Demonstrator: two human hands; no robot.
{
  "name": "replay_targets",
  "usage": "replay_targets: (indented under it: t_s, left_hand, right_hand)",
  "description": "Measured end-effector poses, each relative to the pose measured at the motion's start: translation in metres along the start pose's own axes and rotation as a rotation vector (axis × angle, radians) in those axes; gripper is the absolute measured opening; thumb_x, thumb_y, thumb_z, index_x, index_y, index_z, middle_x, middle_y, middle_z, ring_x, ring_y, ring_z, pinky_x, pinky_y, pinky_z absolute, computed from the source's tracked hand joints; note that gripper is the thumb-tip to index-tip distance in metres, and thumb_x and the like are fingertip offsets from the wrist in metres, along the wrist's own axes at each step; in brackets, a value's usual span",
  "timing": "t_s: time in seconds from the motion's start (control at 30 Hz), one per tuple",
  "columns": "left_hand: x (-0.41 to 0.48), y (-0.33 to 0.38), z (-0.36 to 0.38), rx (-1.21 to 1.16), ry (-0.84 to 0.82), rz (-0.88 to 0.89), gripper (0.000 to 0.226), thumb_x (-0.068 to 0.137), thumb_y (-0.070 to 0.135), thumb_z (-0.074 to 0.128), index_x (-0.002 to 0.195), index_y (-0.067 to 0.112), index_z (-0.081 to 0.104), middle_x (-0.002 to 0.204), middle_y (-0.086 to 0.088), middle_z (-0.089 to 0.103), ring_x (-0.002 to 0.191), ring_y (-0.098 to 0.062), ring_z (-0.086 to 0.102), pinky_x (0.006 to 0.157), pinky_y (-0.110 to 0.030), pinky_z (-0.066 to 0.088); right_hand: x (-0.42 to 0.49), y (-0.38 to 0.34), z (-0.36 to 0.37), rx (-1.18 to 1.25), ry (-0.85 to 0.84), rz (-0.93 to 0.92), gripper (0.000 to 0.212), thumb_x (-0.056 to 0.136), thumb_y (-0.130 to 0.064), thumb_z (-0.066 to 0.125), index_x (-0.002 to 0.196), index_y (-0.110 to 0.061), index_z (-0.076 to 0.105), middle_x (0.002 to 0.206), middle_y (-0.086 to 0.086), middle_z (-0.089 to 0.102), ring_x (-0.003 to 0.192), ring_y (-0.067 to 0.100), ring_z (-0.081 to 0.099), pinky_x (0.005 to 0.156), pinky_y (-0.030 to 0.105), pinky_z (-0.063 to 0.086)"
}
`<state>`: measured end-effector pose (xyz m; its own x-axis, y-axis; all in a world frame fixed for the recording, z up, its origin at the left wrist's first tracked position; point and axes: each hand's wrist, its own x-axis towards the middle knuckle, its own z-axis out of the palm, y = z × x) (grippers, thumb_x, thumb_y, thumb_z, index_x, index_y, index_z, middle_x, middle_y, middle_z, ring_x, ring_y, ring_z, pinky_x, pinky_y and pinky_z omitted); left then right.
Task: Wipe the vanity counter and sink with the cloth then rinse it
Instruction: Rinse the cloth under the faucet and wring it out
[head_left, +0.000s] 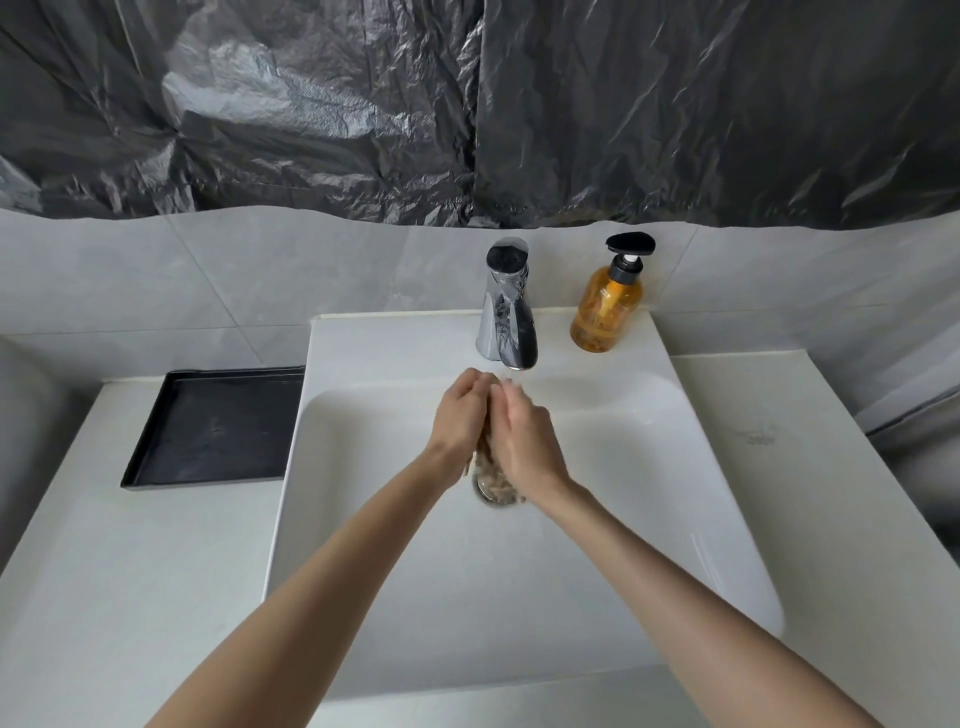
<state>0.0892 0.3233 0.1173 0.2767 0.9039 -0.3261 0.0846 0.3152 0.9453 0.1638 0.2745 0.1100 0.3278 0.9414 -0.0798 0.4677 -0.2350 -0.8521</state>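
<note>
The fingers (480, 384) of the left hand (460, 418) are being curled over the top of the cloth (493, 470). The fingers (511, 402) of the right hand (524, 439) are being closed in against it from the other side. So the cloth is being gripped between both hands, bunched into a narrow brownish wad. Only its lower end is being shown, hanging out below the palms, just over the drain (487, 497). The bundle is being held right under the spout of the chrome tap (506, 312), where a thin run of water seems to be falling onto the knuckles. All of it is being done over the white sink (675, 519), well inside the basin.

The rinse is being judged the step in hand. For a good rinse, the cloth is best opened and squeezed by turns under the stream, so that water is being driven through every fold rather than over the outside. The wad is best kept low in the basin, so that splashes are being held off the tabletop (130, 597).

Further out, an amber pump bottle (605, 312) is being shown beside the tap; the pale print on its front is too faint to be read. A black tray (218, 426) is being shown on the tabletop at the left. No brand is being made out anywhere.
</note>
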Motion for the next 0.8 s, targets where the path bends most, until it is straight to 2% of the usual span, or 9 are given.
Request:
replay_targets:
  t_s: [0.13, 0.2, 0.27, 0.33, 0.4, 0.5, 0.67, 0.73, 0.8]
  left_hand:
    - [-0.004, -0.004, -0.017, 0.054, -0.185, -0.113, 0.024, 0.094, 0.033, 0.051, 0.076, 0.017, 0.052, 0.054, 0.000, 0.053, 0.040, -0.014, 0.046, 0.031, -0.016, 0.027]
    - [-0.003, -0.007, -0.029, 0.138, -0.321, -0.126, 0.028, 0.088, 0.039, 0.057, 0.085, 0.012, 0.060, 0.062, -0.008, 0.059, 0.046, -0.021, 0.045, 0.038, -0.023, 0.025]
    - [-0.002, -0.007, -0.040, 0.195, -0.385, -0.122, 0.022, 0.087, 0.033, 0.058, 0.089, 0.012, 0.064, 0.077, -0.009, 0.062, 0.063, -0.021, 0.049, 0.052, -0.030, 0.031]
    - [-0.001, -0.006, -0.045, 0.232, -0.368, -0.099, 0.011, 0.090, 0.021, 0.057, 0.087, 0.013, 0.063, 0.080, -0.004, 0.061, 0.075, -0.019, 0.053, 0.071, -0.030, 0.039]
    - [0.000, -0.002, -0.045, 0.253, -0.338, -0.050, 0.013, 0.092, 0.016, 0.054, 0.081, 0.014, 0.058, 0.076, -0.003, 0.056, 0.073, -0.020, 0.051, 0.074, -0.032, 0.039]
    - [0.001, 0.006, -0.040, 0.178, -0.234, -0.014, 0.019, 0.094, 0.019, 0.052, 0.075, 0.018, 0.049, 0.068, 0.001, 0.049, 0.059, -0.014, 0.045, 0.056, -0.023, 0.037]
    - [-0.004, 0.008, -0.005, -0.103, -0.068, -0.066, 0.027, 0.097, 0.026, 0.047, 0.072, 0.018, 0.040, 0.057, 0.000, 0.044, 0.039, -0.009, 0.040, 0.040, -0.020, 0.032]
    - [-0.005, 0.003, 0.010, -0.092, -0.042, -0.043, 0.028, 0.098, 0.029, 0.044, 0.072, 0.019, 0.044, 0.062, 0.000, 0.047, 0.049, -0.009, 0.045, 0.048, -0.023, 0.039]
    - [-0.010, -0.004, 0.017, -0.061, -0.065, -0.005, 0.027, 0.099, 0.030, 0.040, 0.079, 0.018, 0.054, 0.077, -0.004, 0.058, 0.070, -0.014, 0.057, 0.069, -0.031, 0.049]
  right_hand:
    - [0.023, 0.010, -0.028, 0.165, 0.077, 0.062, 0.041, 0.098, -0.034, 0.045, 0.069, -0.005, 0.047, 0.064, 0.010, 0.049, 0.065, 0.014, 0.044, 0.067, 0.032, 0.034]
    - [0.029, 0.018, -0.041, 0.210, 0.076, 0.103, 0.057, 0.091, -0.051, 0.046, 0.080, 0.005, 0.050, 0.071, 0.022, 0.050, 0.071, 0.015, 0.046, 0.071, 0.032, 0.036]
    - [0.029, 0.023, -0.050, 0.184, 0.010, 0.094, 0.059, 0.093, -0.050, 0.044, 0.089, 0.009, 0.048, 0.076, 0.022, 0.048, 0.077, 0.015, 0.045, 0.073, 0.032, 0.035]
    - [0.024, 0.022, -0.059, 0.089, -0.017, 0.046, 0.048, 0.098, -0.041, 0.043, 0.078, 0.002, 0.046, 0.070, 0.011, 0.045, 0.071, 0.016, 0.043, 0.068, 0.031, 0.034]
    - [0.021, 0.023, -0.065, -0.037, 0.002, -0.046, 0.040, 0.100, -0.035, 0.042, 0.068, -0.011, 0.037, 0.063, 0.004, 0.038, 0.062, 0.015, 0.035, 0.061, 0.032, 0.030]
    - [0.016, 0.022, -0.065, -0.126, 0.043, -0.132, 0.037, 0.102, -0.031, 0.039, 0.068, -0.016, 0.032, 0.058, 0.000, 0.032, 0.058, 0.017, 0.028, 0.057, 0.034, 0.024]
    - [0.009, -0.001, -0.029, 0.237, 0.187, 0.082, 0.040, 0.100, -0.030, 0.040, 0.062, -0.019, 0.036, 0.058, -0.006, 0.036, 0.061, 0.012, 0.035, 0.062, 0.031, 0.031]
    - [0.009, -0.005, -0.017, 0.215, 0.223, 0.096, 0.041, 0.099, -0.025, 0.042, 0.059, -0.018, 0.035, 0.056, -0.006, 0.038, 0.057, 0.012, 0.035, 0.061, 0.030, 0.030]
    - [0.015, -0.007, -0.017, 0.174, 0.270, 0.103, 0.040, 0.100, -0.022, 0.041, 0.060, -0.016, 0.039, 0.057, -0.003, 0.045, 0.055, 0.012, 0.039, 0.061, 0.028, 0.029]
